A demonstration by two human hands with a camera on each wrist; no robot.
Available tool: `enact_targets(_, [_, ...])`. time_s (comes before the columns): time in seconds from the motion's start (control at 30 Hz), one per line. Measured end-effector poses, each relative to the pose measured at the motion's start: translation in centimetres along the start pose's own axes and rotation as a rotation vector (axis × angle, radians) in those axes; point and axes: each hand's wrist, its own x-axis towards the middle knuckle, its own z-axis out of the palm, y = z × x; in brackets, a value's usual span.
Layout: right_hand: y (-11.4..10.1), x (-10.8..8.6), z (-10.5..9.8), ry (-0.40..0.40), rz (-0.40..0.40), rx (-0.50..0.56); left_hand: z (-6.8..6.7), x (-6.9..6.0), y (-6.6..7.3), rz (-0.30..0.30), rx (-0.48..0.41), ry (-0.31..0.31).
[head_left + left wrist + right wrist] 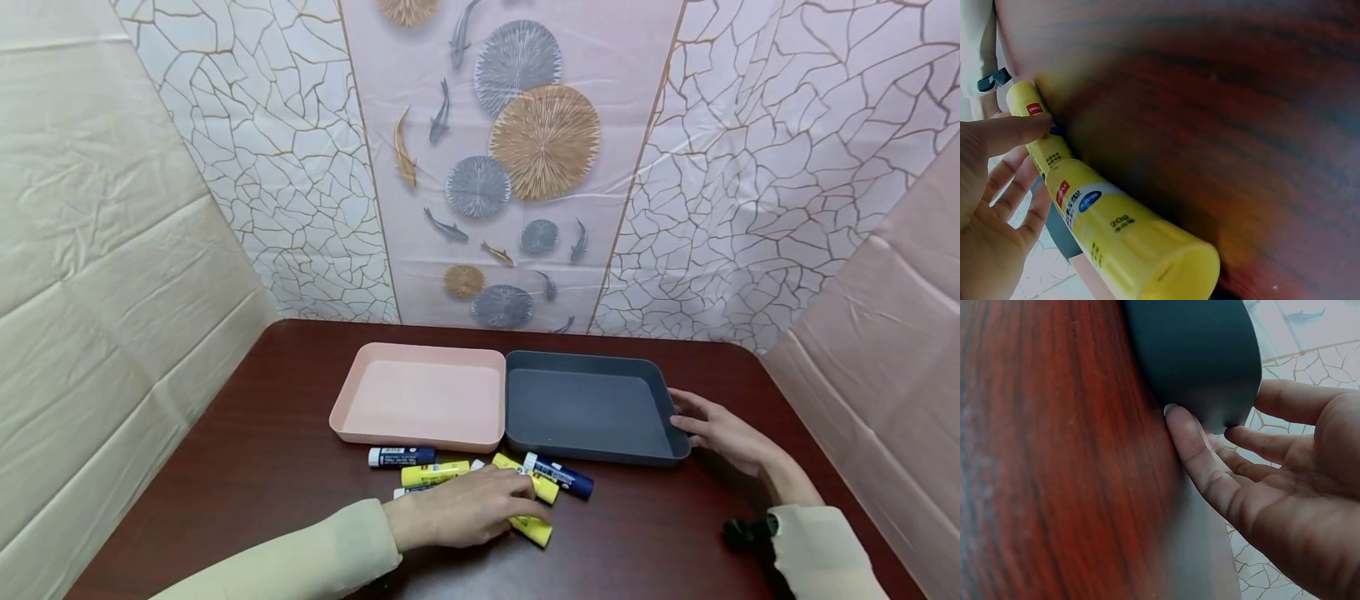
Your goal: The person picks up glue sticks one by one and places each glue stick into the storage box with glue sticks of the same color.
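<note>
Glue sticks lie in a loose group in front of the trays. My left hand [472, 504] is over them, thumb and fingers around a yellow glue stick [1025, 99]; a second yellow glue stick [1129, 231] is nearer the wrist camera. Around this hand are another yellow glue stick [435, 473], a dark blue glue stick [401, 457] with a white cap and a slanted blue one [570, 481]; some sticks are partly hidden beneath the hand. With relaxed fingers, my right hand [723, 433] touches the right end of the dark grey tray [592, 408].
A pink tray [427, 400] stands against the dark tray's left side. Both are on a dark reddish-brown table [262, 458]. Patterned cloth [480, 192] hangs behind the table, and pale cloth walls [97, 275] flank it.
</note>
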Motion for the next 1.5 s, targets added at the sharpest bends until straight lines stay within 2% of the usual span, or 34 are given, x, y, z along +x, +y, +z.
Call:
enact_targets(0.4, [0.21, 0.17, -0.03, -0.005, -0.001, -0.012, 0.03, 0.09, 0.13, -0.023, 0.006, -0.01])
enact_targets(0.8, [0.24, 0.15, 0.12, -0.005, -0.013, -0.005, -0.21, 0.15, 0.04, -0.002, 0.015, -0.019])
enact_targets(1.5, [0.13, -0.02, 0.13, -0.006, -0.022, -0.02, -0.39, 0.57, 0.15, 0.062, 0.042, 0.013])
